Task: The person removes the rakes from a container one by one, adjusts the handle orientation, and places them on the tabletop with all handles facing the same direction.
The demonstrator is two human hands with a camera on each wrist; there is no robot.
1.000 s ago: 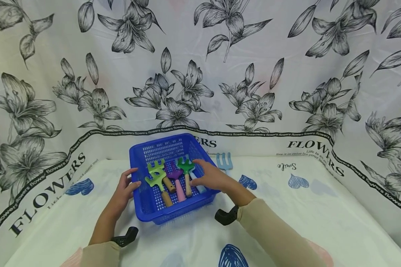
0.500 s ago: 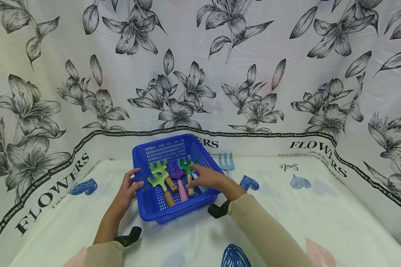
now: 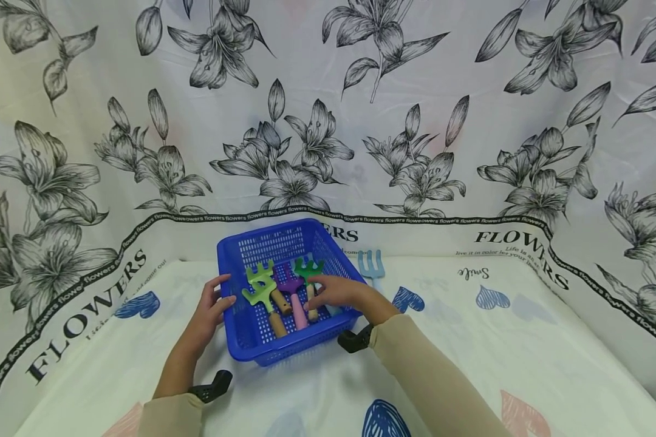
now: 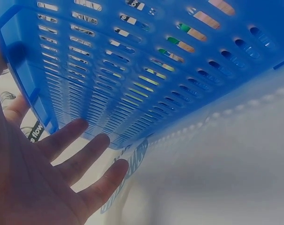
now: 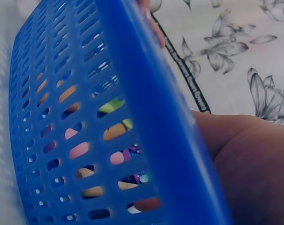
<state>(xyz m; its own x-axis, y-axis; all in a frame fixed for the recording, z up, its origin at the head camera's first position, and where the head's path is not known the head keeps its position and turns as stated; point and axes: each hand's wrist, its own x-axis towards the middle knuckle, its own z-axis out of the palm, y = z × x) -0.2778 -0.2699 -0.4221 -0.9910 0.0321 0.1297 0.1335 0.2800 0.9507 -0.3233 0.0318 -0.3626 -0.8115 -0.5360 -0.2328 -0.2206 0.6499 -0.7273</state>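
A blue plastic basket [image 3: 284, 351] holds several toy garden tools. My left hand [image 3: 206, 312] grips its left rim, with fingers spread below the rim outside the slotted wall in the left wrist view. My right hand [image 3: 341, 292] reaches in over the right rim. Its thumb and index finger are apart above a green garden fork [image 3: 308, 267] with a wooden handle; the other fingers are hidden. A pale blue handle [image 3: 333, 311] shows beneath this hand. To the left lie a purple-headed tool with a pink handle [image 3: 299, 312] and two light green forks, the nearer fork [image 3: 261, 296] with a wooden handle.
A light blue fork [image 3: 371, 265] stands up behind the basket's right side. White cloth printed with hearts [image 3: 407, 299] covers the table. A flowered curtain [image 3: 415, 121] hangs close behind the basket.
My right hand has shifted slightly lower and further in over the green fork's handle. The left hand stays at the rim. The whole head view has shifted slightly.
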